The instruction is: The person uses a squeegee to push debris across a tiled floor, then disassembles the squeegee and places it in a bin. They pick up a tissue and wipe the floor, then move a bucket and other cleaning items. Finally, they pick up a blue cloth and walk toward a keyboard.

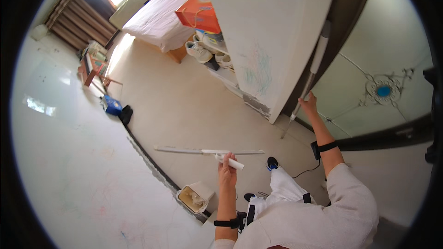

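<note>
My left hand (226, 170) is closed around the short white socket of a squeegee head (182, 151), which has a long, thin grey-and-white blade. The blade stretches roughly level across the view, above the floor. Off to the right, my right hand (309, 104) grips a long pole (318, 53) with a thick pale handle at its upper end. The pole slants down past my fingers, and its lower part narrows to a thin end near the floor. Pole and squeegee head are apart.
A bin (202, 188) with a liner stands by the left wall. Right of centre, shoes (199, 51) and a red bag (200, 11) sit on a shelf beside a wall end. A glass-panelled door (383, 74) is at right. Farther off are a bed (161, 16) and a blue box (112, 104).
</note>
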Demonstrator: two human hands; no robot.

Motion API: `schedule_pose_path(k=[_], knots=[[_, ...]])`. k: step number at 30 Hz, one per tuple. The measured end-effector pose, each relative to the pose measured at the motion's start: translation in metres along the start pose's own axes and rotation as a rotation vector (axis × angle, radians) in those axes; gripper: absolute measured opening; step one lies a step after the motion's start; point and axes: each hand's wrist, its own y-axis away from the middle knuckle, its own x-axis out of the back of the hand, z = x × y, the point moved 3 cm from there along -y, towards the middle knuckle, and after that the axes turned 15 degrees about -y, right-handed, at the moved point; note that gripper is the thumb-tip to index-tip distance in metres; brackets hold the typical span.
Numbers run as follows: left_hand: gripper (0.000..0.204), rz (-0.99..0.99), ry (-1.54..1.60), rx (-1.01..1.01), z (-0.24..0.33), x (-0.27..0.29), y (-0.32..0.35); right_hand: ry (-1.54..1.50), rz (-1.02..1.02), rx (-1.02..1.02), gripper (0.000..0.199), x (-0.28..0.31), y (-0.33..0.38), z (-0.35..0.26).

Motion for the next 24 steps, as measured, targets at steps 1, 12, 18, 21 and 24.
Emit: schedule_pose_path(k=[1, 12, 18, 21, 24], knots=[[0.029, 0.035, -0.002, 0.034, -0.007, -0.004, -0.010, 0.003, -0.018, 0.016, 0.067, -0.008, -0.018, 0.029], [0.031, 0.031, 0.063, -0.035, 0.019, -0.020, -0.068, 0.060, -0.265, 0.249, 0.034, 0.000, 0.034, 0.006], [0.024, -0.022, 0.235, 0.052, 0.031, 0.024, -0.110, -0.066, -0.064, 0.272, 0.030, 0.080, 0.135, -0.104], [0.026, -0.079, 0.295, 0.097, 0.047, 0.045, -0.123, -0.348, 0.066, 0.258, 0.024, 0.120, 0.187, -0.132], [0.028, -0.139, 0.272, 0.134, 0.068, 0.059, -0.137, -0.420, 0.266, 0.286, 0.025, 0.162, 0.242, -0.162]])
